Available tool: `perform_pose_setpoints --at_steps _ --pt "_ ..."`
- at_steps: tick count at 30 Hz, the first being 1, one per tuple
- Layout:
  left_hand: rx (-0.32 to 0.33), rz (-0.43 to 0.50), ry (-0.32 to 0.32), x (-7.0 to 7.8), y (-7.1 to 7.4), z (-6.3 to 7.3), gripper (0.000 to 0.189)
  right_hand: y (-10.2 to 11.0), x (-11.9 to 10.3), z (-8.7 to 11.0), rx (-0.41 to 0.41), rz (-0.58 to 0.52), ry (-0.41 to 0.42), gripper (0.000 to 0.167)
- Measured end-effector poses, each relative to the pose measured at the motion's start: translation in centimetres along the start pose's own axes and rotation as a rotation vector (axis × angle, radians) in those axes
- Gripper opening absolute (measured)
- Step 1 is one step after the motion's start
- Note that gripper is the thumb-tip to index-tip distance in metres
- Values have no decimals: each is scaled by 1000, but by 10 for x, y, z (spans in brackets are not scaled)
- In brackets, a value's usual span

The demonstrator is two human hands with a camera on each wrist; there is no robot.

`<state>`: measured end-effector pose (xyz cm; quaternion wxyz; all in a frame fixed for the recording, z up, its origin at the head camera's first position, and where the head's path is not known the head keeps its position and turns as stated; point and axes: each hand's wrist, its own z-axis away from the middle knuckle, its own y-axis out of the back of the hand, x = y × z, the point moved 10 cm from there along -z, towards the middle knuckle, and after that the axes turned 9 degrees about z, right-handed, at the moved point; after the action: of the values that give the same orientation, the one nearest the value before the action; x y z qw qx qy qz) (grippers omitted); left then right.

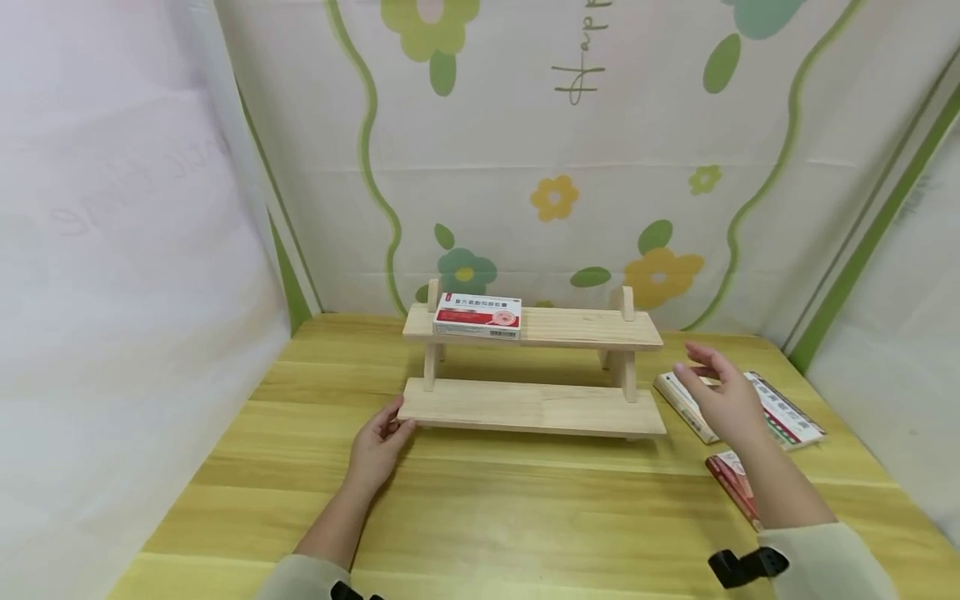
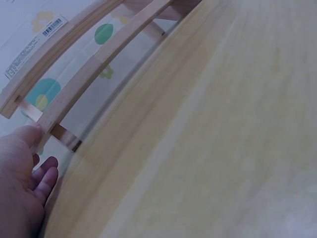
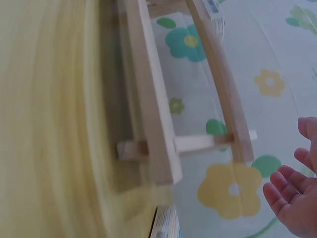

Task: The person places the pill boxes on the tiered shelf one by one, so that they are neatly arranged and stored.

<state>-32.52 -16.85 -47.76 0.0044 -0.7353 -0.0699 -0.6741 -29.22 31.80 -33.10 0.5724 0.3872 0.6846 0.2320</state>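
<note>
A two-tier wooden shelf rack stands on the table, and a red and white medicine box lies on the left part of its upper board. My left hand pinches the left end of the lower board. In the left wrist view the thumb of that hand presses the board's end, with other fingers below. My right hand hovers right of the rack, fingers loosely bent and holding nothing. Near it lie a pale box, a white and green box and a red box, partly hidden by the arm.
The yellow wood-grain table spreads in front of the rack. A floral cloth hangs behind, and pale cloth sides enclose the left and right. A white box edge shows beyond the rack in the right wrist view.
</note>
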Motion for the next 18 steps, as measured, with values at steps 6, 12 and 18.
perform_pose_setpoints --at_steps 6,12,18 --pt "4 -13 -7 2 2 1 54 11 33 21 23 57 -20 63" --pt "-4 -1 0 2 1 1 54 12 67 45 -27 93 -97 66" --pt "-8 4 2 2 0 1 53 15 100 66 -62 147 -169 68"
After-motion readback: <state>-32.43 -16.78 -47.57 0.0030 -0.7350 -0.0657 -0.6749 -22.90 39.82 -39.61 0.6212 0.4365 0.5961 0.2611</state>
